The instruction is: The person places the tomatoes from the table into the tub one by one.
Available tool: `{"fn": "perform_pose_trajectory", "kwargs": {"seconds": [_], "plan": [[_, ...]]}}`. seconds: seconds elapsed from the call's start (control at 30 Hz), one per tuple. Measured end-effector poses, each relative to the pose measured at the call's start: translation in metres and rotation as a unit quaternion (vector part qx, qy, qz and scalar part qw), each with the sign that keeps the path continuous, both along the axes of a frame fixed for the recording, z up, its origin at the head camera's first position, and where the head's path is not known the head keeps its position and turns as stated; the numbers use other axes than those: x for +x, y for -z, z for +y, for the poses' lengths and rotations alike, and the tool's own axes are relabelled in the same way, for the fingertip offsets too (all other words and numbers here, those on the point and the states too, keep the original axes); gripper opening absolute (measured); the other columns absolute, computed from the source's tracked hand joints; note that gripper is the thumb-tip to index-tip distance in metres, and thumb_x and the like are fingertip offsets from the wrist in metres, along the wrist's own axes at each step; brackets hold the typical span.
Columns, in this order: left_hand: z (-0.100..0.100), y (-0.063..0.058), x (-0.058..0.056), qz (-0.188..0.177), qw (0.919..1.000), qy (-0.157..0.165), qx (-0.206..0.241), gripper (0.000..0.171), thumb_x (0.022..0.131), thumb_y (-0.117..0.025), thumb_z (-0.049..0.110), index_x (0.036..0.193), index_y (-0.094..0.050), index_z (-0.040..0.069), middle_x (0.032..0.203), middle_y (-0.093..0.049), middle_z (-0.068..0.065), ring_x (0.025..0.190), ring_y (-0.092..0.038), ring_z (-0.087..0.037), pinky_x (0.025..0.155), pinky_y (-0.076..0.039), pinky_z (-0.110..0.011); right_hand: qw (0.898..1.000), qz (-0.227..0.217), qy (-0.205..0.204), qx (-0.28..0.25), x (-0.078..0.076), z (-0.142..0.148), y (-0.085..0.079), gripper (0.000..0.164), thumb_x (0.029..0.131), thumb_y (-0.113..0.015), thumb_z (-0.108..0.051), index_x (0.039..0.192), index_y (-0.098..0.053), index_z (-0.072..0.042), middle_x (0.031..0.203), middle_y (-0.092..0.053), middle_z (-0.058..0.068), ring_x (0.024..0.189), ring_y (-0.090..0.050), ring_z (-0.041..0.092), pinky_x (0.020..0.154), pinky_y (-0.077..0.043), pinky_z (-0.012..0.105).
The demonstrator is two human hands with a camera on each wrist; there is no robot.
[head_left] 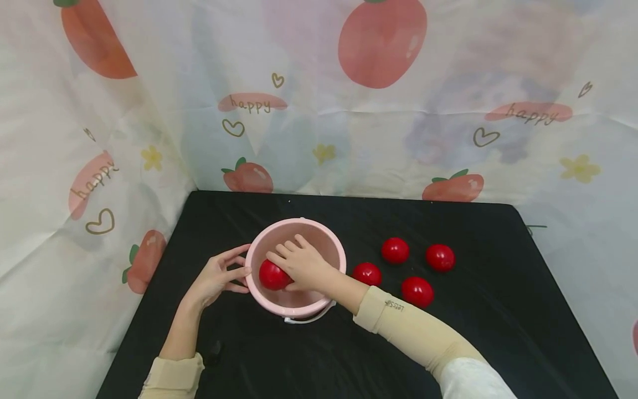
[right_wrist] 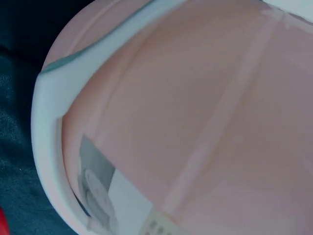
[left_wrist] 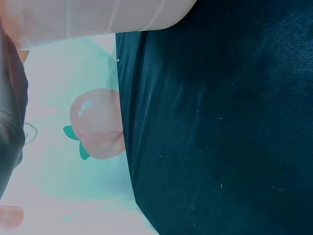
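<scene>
- Reaching down into the pink bucket (head_left: pixel 326 239), the right hand (head_left: pixel 299 265) had its fingers curled over a red ball (head_left: pixel 271 275) and held it against the bucket's inner wall, on the side nearest the other hand.
- The ball sat under the right palm and partly showed past the fingertips; whether it rested on the bucket's bottom could not be told.
- The left hand (head_left: pixel 216 276) lay just outside the bucket, its fingers spread and nearly straight, the tips touching the rim and outer wall; it gripped nothing.
- In the right wrist view only the bucket's pale inner wall (right_wrist: pixel 195 122) and rim filled the picture, so the grip itself was hidden there.
- In the left wrist view a strip of the bucket's outer wall (left_wrist: pixel 98 19) showed above the black tabletop (left_wrist: pixel 220 137).
- Four more red balls (head_left: pixel 395 250) lay on the black tabletop behind the right forearm, apart from the bucket, the nearest one (head_left: pixel 366 274) just beside its wall.
- A white handle (head_left: pixel 309 318) hung below the bucket's near edge.
- A curtain printed with strawberries (head_left: pixel 384 44) stood around the table.
</scene>
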State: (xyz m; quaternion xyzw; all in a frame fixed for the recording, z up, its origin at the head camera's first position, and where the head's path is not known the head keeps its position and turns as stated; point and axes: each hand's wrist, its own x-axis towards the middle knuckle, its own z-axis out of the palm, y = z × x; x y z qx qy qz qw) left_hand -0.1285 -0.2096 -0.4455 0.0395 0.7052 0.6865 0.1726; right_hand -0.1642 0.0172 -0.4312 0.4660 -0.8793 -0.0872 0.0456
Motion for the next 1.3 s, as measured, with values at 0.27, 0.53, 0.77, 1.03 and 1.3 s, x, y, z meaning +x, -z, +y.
{"fn": "perform_pose_trajectory", "kwargs": {"seconds": [0.27,0.53,0.77,1.03,1.3], "plan": [[0.000,-0.001,0.000,0.004,1.0000,0.006,0.006,0.061,0.084,-0.064,0.004,0.137,-0.035,-0.001,0.097,-0.054,-0.018,0.069,-0.066,-0.023,0.063,-0.055,-0.046,0.996,0.016,0.003,0.084,-0.001,-0.011,0.009,0.083,0.066,-0.070,-0.059,0.135,-0.039,-0.024,0.124,-0.050,-0.003,0.113,-0.043,0.016,0.102,-0.031,0.039],[0.000,0.000,0.001,-0.003,1.0000,0.004,0.001,0.061,0.084,-0.064,0.004,0.138,-0.035,0.000,0.098,-0.053,-0.019,0.070,-0.066,-0.023,0.063,-0.055,-0.046,0.990,0.001,0.015,0.141,-0.001,-0.017,0.016,0.082,0.067,-0.068,-0.060,0.136,-0.036,-0.027,0.124,-0.050,-0.003,0.113,-0.043,0.015,0.101,-0.031,0.036],[0.001,0.000,0.001,0.000,1.0000,0.000,-0.007,0.061,0.084,-0.064,0.005,0.138,-0.036,0.001,0.100,-0.051,-0.024,0.070,-0.067,-0.023,0.063,-0.055,-0.046,0.986,-0.006,0.017,0.168,0.000,-0.018,0.017,0.081,0.068,-0.067,-0.060,0.136,-0.036,-0.030,0.125,-0.050,-0.005,0.113,-0.044,0.014,0.100,-0.033,0.035],[0.000,-0.002,0.001,0.000,1.0000,0.001,-0.007,0.061,0.084,-0.064,0.005,0.138,-0.036,0.001,0.101,-0.051,-0.025,0.070,-0.066,-0.023,0.063,-0.056,-0.045,0.982,-0.019,0.040,0.186,-0.002,-0.019,0.017,0.081,0.068,-0.068,-0.058,0.137,-0.032,-0.037,0.125,-0.048,-0.005,0.113,-0.041,0.014,0.100,-0.030,0.036],[0.001,-0.001,0.002,-0.003,1.0000,-0.001,-0.009,0.061,0.084,-0.064,0.005,0.138,-0.035,0.001,0.101,-0.051,-0.025,0.071,-0.066,-0.023,0.064,-0.056,-0.045,0.993,-0.025,0.038,0.108,-0.005,-0.012,0.010,0.074,0.071,-0.066,-0.058,0.134,-0.039,-0.033,0.120,-0.050,-0.002,0.110,-0.043,0.015,0.098,-0.033,0.037]]}}
